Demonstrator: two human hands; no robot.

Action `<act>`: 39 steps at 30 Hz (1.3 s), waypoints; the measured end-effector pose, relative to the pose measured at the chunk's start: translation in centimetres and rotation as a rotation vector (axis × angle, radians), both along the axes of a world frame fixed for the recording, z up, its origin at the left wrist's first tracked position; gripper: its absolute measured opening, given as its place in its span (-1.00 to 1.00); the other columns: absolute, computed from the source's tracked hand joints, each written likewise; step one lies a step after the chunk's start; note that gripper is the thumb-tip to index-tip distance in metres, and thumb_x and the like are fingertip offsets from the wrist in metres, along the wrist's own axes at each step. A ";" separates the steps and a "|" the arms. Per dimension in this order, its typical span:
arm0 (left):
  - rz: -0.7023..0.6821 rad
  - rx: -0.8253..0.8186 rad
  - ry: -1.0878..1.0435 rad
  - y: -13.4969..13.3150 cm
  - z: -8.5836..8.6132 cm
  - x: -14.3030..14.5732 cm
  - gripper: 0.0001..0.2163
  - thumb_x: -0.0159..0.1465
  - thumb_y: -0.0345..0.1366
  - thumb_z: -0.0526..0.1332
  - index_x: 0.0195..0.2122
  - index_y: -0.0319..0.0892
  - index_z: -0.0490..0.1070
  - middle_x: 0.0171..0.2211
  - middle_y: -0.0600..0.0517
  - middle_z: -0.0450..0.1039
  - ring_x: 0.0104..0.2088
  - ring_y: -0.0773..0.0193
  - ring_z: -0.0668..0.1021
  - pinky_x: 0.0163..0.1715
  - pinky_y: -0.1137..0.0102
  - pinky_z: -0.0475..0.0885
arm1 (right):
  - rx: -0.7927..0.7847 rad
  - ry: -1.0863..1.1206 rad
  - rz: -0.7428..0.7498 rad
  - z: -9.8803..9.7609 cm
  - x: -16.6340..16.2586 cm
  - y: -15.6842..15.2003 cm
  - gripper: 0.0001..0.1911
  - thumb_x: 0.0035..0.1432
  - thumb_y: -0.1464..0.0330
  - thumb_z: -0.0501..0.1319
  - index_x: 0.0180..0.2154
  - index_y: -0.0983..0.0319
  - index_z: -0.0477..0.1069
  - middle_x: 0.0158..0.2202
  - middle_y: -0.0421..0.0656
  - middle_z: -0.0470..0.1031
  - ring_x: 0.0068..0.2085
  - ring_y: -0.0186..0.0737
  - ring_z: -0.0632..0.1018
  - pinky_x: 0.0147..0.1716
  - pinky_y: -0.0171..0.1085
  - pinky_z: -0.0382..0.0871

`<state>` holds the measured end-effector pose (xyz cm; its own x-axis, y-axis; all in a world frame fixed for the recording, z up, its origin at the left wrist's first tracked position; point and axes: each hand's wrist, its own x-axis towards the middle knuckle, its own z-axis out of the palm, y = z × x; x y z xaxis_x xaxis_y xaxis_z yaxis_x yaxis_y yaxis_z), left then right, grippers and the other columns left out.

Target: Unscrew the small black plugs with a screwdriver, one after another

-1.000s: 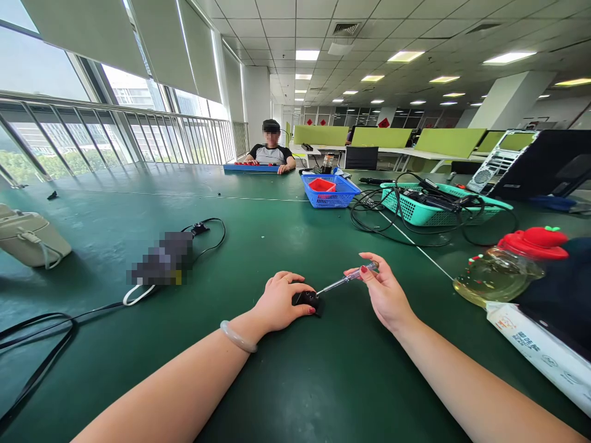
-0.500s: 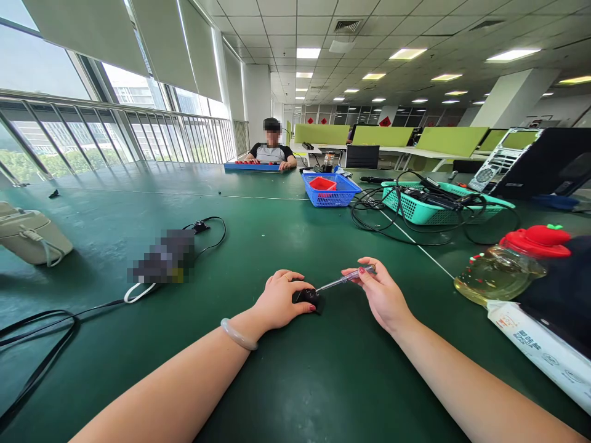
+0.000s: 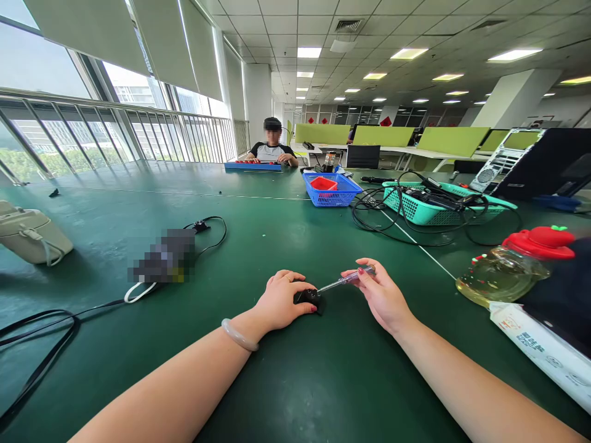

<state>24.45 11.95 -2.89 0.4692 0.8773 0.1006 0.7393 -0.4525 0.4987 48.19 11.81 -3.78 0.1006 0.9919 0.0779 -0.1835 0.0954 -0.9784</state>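
Observation:
My left hand [image 3: 282, 301] is closed round a small black block-like part [image 3: 308, 298] on the green table, thumb on the near side and fingers on the far side. What exactly the part is, I cannot tell. Between the thumb and fingers of my right hand [image 3: 379, 294] is a screwdriver [image 3: 347, 279] with a clear purplish handle. Its thin metal shaft slants down to the left, and the tip meets the top of the black part. Whether the tip sits in a screw or a hole is too small to see.
Right of my hands stand a red-lidded bottle [image 3: 505, 267] and a white packet [image 3: 535, 344]. Further back are a blue basket [image 3: 335, 195], a teal basket [image 3: 429, 212] and tangled black cables. A blurred dark object [image 3: 168, 255] lies left. Across the table sits a person [image 3: 272, 151] behind a blue tray.
Both hands, the black part and the screwdriver stay almost exactly where they were. The whole view has shifted very slightly.

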 end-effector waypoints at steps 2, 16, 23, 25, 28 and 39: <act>0.003 0.002 0.003 0.0 0.0 0.0 -0.66 0.18 -0.03 0.32 0.00 0.15 0.52 0.14 0.02 0.40 0.24 -0.02 0.29 0.25 0.01 0.16 | 0.002 0.011 -0.005 0.0 0.0 0.0 -0.40 -0.16 -0.08 0.44 -0.19 0.08 0.33 -0.35 -0.18 0.64 -0.17 -0.07 0.62 0.09 0.02 0.31; 0.004 0.013 0.015 0.0 -0.1 0.1 -0.64 0.19 -0.01 0.31 0.01 0.12 0.52 0.15 0.01 0.40 0.24 -0.05 0.28 0.25 -0.02 0.16 | 0.015 0.107 0.092 0.7 0.0 -0.4 -0.46 -0.14 0.02 0.48 -0.17 0.07 0.37 -0.32 -0.21 0.64 -0.18 -0.04 0.64 0.11 0.10 0.32; 0.004 0.007 0.018 -0.1 0.0 0.1 -0.63 0.19 0.00 0.30 0.02 0.11 0.51 0.16 0.00 0.40 0.24 -0.05 0.27 0.26 -0.01 0.16 | 0.006 0.139 0.043 0.2 0.2 0.0 -0.51 -0.16 0.02 0.49 -0.24 0.08 0.44 -0.35 -0.22 0.63 -0.23 -0.11 0.64 0.06 0.06 0.40; 0.004 0.007 0.018 -0.1 0.0 0.1 -0.63 0.20 0.00 0.30 0.02 0.10 0.51 0.16 0.00 0.39 0.24 -0.05 0.27 0.26 -0.01 0.17 | 0.014 0.145 0.042 0.1 0.3 0.1 -0.52 -0.14 0.01 0.48 -0.24 0.08 0.44 -0.35 -0.22 0.63 -0.23 -0.12 0.63 0.05 0.04 0.41; 0.006 0.008 0.017 -0.1 0.0 0.1 -0.64 0.19 -0.01 0.31 0.02 0.11 0.52 0.15 0.01 0.40 0.24 -0.05 0.27 0.26 -0.01 0.16 | 0.015 0.137 0.057 -0.1 0.4 0.2 -0.53 -0.12 0.01 0.47 -0.24 0.08 0.44 -0.33 -0.21 0.63 -0.21 -0.11 0.63 0.02 0.03 0.42; 0.009 0.010 0.005 -0.1 0.0 0.1 -0.64 0.19 -0.01 0.31 0.01 0.12 0.52 0.15 0.00 0.40 0.25 -0.06 0.27 0.26 -0.03 0.16 | -0.015 0.159 0.083 -0.1 0.4 0.2 -0.58 -0.13 0.02 0.48 -0.38 0.11 0.41 -0.38 -0.21 0.62 -0.25 -0.11 0.63 0.01 0.06 0.44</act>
<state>24.54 11.83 -2.89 0.4617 0.8806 0.1068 0.7459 -0.4505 0.4906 48.56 12.05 -3.92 0.0283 0.9982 0.0522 -0.3428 0.0588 -0.9376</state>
